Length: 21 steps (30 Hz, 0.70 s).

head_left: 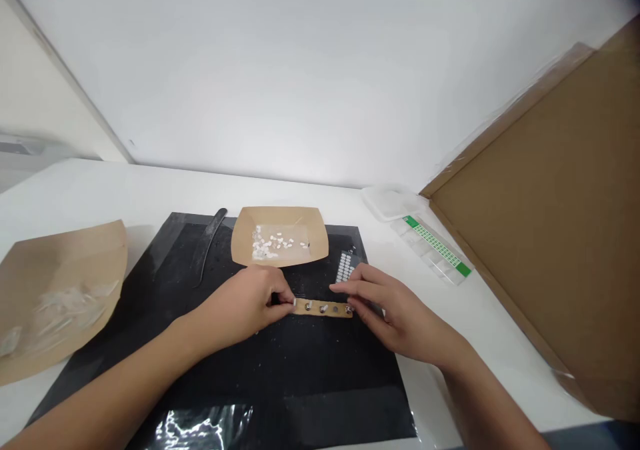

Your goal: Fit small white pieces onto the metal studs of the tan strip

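A narrow tan strip [329,309] lies across the black mat [240,383], with several round metallic studs along it and small white pieces on some of them. My left hand [255,300] pinches the strip's left end between thumb and index finger, and a tiny white piece shows at those fingertips. Over the other end is my right hand [390,310], its index finger stretched out above the strip and its thumb near the last stud. Just behind the right fingers sits a small sheet of white oval stickers [344,267], partly covered by that hand.
A cardboard tray [240,237] of loose white ovals stands behind the strip. Left of it lies a dark flat tool [213,230]. Another cardboard tray [75,253] with clear plastic pieces is at far left. At right are a green-labelled clear case [437,250], a translucent lid [390,202] and a cardboard panel [550,223].
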{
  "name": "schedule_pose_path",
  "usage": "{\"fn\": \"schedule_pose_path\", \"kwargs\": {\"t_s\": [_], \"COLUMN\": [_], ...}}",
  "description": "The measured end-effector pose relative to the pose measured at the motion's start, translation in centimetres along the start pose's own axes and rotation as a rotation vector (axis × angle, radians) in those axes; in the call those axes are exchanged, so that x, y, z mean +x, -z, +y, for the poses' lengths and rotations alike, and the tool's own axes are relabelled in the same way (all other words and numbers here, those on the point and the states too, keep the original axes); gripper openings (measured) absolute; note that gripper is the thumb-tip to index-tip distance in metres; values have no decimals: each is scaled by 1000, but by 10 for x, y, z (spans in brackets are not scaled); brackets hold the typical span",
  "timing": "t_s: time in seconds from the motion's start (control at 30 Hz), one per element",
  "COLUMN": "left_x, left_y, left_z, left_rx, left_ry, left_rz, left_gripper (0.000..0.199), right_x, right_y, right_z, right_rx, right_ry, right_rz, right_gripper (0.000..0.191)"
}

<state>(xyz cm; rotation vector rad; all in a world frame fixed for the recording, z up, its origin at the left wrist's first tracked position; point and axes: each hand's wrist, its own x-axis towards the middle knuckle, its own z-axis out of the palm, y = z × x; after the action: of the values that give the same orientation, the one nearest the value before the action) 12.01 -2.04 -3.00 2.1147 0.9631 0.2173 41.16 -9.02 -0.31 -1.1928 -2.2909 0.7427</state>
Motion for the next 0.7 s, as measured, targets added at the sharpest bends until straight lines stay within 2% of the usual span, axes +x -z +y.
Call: {"fn": "schedule_pose_path", "kwargs": {"t_s": [0.1, 0.27, 0.43, 0.6, 0.7], "left_x": [0, 0, -1, 0, 0], "left_y": [0, 0, 1, 2, 0], "left_z": [-2, -2, 2, 4, 2], "left_rx": [5, 2, 7, 24, 31], "left_ry": [-7, -10, -11, -16, -29], "left_rz": [7, 19, 27, 30, 31], "left_gripper": [18, 17, 15, 16, 16], "right_x": [4, 18, 28, 33, 37], "right_y": [8, 20, 12, 6, 6], "right_z": [-7, -14, -12, -11, -14], "right_rx": [-111, -242, -192, -225, -263], "right_ry": [20, 15, -88, -60, -56], "right_rz": [-65, -145, -206, -266, -261], "right_gripper": [37, 28, 29, 22, 20]}}
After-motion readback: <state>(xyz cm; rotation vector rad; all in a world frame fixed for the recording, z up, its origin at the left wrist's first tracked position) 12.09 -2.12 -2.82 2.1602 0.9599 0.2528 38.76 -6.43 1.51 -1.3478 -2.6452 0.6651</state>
